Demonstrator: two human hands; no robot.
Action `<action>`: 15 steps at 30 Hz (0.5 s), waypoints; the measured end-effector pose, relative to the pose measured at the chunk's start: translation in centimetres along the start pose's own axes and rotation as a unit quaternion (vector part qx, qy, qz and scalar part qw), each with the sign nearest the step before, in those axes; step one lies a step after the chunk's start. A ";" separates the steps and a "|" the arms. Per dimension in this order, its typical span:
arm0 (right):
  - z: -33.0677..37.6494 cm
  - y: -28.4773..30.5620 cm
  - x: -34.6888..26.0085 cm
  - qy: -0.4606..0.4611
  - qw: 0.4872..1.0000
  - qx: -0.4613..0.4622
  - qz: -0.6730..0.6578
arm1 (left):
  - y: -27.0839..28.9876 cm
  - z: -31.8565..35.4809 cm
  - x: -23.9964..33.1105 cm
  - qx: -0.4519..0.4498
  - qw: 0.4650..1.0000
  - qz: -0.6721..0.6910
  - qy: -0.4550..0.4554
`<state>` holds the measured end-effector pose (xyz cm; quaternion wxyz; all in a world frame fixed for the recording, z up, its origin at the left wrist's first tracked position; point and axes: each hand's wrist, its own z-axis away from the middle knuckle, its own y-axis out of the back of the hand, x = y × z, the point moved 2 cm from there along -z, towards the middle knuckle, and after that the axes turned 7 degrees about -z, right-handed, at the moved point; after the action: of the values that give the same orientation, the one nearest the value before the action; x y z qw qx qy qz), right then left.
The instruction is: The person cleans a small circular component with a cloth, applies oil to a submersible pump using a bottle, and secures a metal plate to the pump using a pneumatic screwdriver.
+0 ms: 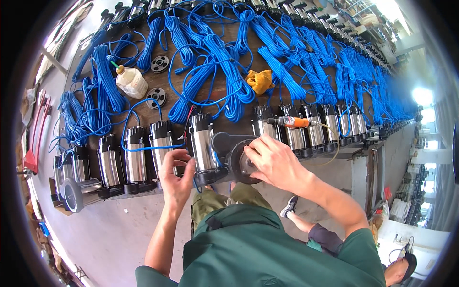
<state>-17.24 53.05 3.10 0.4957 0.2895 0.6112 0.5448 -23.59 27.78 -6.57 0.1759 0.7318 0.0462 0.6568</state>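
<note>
A steel pump (202, 141) with a black top and black base stands in front of me at the bench edge. My left hand (177, 181) hovers just left of it, fingers loosely curled and apart, with nothing seen in them. My right hand (275, 161) grips a dark round disc-shaped pump part (235, 160) to the right of that pump. Part of the disc is behind my fingers. A flat black rounded piece (224, 140) shows beside the disc. Left of my left hand, a blue cable (155, 149) crosses the neighbouring pump (161, 135).
More steel pumps (110, 162) line the near edge. Bundled blue cables (217, 62) cover the bench. An orange pneumatic screwdriver (292, 122), yellow cloth (259, 82), white bottle (131, 82) and grey disc (157, 97) lie among them. Another person's leg (306, 222) shows at right.
</note>
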 end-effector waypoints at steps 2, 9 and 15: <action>0.1 0.2 -0.1 -0.001 1.000 0.003 0.006 | -0.4 0.6 1.0 -0.028 0.999 -0.037 -0.016; 1.9 1.6 2.0 -0.015 0.983 0.070 -0.166 | -3.3 1.2 6.2 -0.121 0.971 -0.136 -0.152; 10.7 -6.0 16.1 -0.429 0.532 0.271 -0.678 | -8.7 1.0 8.9 -0.126 0.894 -0.338 -0.264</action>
<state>-11.81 70.10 -6.35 0.8166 0.1078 0.4564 -0.3365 -19.96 38.39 -1.03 0.4838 0.7904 0.1592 0.3404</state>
